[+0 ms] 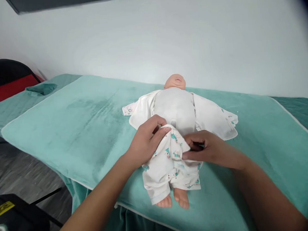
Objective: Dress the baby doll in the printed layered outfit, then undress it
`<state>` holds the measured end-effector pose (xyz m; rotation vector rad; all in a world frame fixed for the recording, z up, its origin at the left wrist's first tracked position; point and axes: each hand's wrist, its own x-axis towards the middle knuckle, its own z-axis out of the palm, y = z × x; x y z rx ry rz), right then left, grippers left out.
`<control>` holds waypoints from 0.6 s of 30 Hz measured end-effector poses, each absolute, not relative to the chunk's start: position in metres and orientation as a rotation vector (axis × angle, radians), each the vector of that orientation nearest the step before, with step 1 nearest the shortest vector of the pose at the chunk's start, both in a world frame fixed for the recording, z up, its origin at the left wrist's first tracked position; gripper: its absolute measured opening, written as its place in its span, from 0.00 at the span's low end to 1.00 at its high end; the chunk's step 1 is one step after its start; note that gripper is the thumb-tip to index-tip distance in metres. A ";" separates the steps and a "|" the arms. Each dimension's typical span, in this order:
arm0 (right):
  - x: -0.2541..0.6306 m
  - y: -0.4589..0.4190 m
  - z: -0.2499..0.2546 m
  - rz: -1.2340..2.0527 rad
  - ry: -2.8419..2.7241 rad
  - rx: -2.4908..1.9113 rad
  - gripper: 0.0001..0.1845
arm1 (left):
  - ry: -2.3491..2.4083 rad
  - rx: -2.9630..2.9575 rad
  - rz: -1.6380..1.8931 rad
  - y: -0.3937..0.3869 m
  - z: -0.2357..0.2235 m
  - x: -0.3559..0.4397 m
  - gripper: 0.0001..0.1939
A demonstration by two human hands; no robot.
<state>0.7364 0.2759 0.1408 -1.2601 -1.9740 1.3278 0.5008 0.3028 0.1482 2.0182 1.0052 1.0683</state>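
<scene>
A baby doll (175,82) lies on its back on a teal towel (74,123), head toward the wall and bare feet toward me. Its white patterned top (211,117) is spread open on both sides of the torso. White trousers with a teal print (169,166) cover its legs. My left hand (147,140) is closed on the trousers' waistband at the doll's left hip. My right hand (207,148) pinches the waistband at the other side of the belly.
The towel covers a padded table (298,104) against a white wall. A folded teal cloth (41,88) lies at the far left end. A black and red chair (7,81) stands beyond it. Dark gear (17,219) sits on the floor at lower left.
</scene>
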 end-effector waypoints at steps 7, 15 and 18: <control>0.755 0.291 0.125 1.104 -1.501 -1.145 0.21 | 1.080 2.012 1.011 0.321 0.150 0.508 0.11; 0.774 0.308 0.111 1.050 -1.477 -1.451 0.29 | 1.113 1.637 1.029 0.360 0.120 0.494 0.16; 0.782 0.310 0.113 1.118 -1.627 -1.442 0.27 | 1.082 1.475 1.053 0.362 0.107 0.490 0.17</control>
